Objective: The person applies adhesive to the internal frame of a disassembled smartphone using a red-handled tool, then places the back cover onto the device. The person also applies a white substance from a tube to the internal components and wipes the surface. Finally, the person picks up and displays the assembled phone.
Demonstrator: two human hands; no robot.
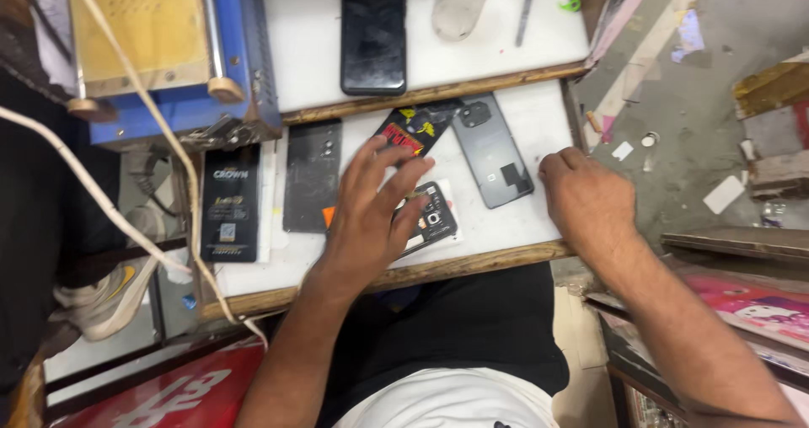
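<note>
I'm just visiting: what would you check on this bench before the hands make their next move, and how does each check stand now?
1. Left hand on the opened phone: ok, fingers spread over it.
2. Left grip closed on it: not ok, fingers open.
3. Right hand free: ok, resting curled on the white tray, holding nothing visible.
4. Grey back cover within reach: ok, between the hands.
5. Small parts all in place: cannot tell.

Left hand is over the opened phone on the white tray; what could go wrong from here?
1. The left hand spreads over the opened black phone with exposed internals; pressing could damage parts.
2. The grey phone back cover lies close beside the right hand; a nudge might push it off the white wood-framed tray.
</note>
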